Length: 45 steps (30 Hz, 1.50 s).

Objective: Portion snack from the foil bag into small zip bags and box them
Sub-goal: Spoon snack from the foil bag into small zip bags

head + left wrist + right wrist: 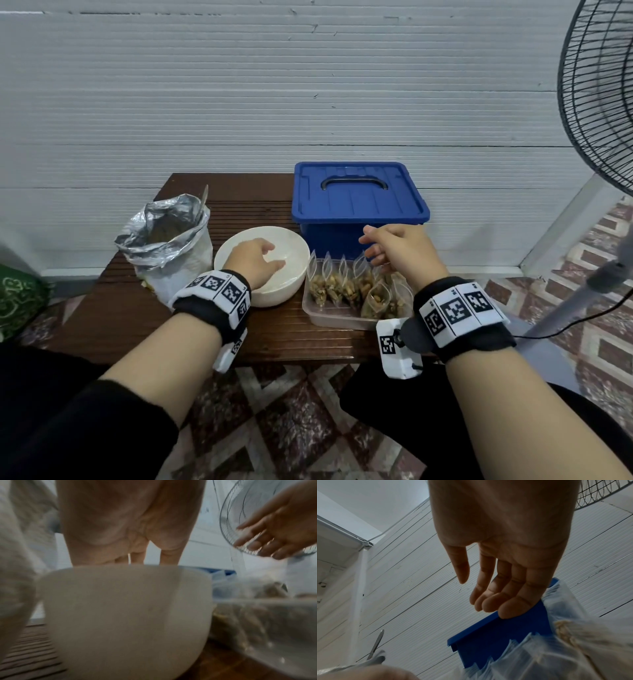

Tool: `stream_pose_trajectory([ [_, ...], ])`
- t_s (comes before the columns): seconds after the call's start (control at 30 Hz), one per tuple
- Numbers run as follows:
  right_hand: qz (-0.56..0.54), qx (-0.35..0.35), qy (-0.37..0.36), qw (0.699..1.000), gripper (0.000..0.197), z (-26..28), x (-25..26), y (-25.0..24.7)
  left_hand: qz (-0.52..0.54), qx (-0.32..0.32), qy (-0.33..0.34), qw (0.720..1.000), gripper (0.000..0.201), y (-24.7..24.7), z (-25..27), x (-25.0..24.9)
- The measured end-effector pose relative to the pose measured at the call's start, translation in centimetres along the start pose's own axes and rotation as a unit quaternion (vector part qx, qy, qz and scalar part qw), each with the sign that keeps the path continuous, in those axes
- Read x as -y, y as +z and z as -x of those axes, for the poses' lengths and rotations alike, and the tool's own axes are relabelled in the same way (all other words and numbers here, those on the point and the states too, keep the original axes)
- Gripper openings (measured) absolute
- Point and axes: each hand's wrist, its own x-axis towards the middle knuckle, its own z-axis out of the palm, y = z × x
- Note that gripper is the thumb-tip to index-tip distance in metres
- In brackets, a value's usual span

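On the desk, filled zip bags crowd the tray; the blue box is still lidded. Left hand reaches into the seemingly empty bowl, grip unclear; right hand hovers relaxed, empty.

Both forearms extend forward, black sleeves pushed up, each wrist wrapped in a black band with white coded markers. The left hand angles downward, palm down, fingers loosely curled and holding nothing visible. The right hand hovers higher, its 4 fingers together and slightly bent, thumb apart, grasping nothing.
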Motion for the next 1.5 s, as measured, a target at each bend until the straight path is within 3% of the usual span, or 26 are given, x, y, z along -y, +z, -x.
stream_pose_trajectory([
  [0.1,-0.007,0.014,0.006,1.0,0.024,-0.1,0.0,0.3,-0.058,0.087,-0.002,0.994,0.065,0.3,-0.2,0.5],
  [0.2,0.016,0.02,-0.006,1.0,0.024,-0.1,0.1,0.9,-0.069,0.109,-0.006,0.992,0.067,0.9,-0.7,0.7],
  [0.67,0.091,0.046,-0.016,0.995,0.019,0.3,0.1,1.8,0.069,-0.053,-0.014,0.996,0.019,1.0,-0.8,0.9],
  [0.9,0.108,0.047,-0.027,0.993,0.017,0.4,0.3,1.9,0.108,-0.082,-0.026,0.99,0.01,0.4,-0.9,1.0],
  [1.07,0.111,0.049,-0.022,0.992,0.016,0.2,0.3,2.0,0.164,-0.077,-0.043,0.983,0.014,0.2,-0.9,1.4],
  [1.2,0.111,0.051,-0.021,0.992,0.017,0.3,0.3,2.1,0.147,-0.109,-0.022,0.983,0.002,-0.2,-0.8,1.5],
  [1.33,0.115,0.055,-0.024,0.992,0.016,0.3,0.5,2.2,0.115,-0.15,-0.001,0.982,0.007,-0.8,-0.6,1.1],
  [1.5,0.108,0.054,-0.021,0.992,0.015,0.2,0.6,2.5,0.183,-0.176,0.023,0.967,0.01,-1.2,-0.7,0.7],
])
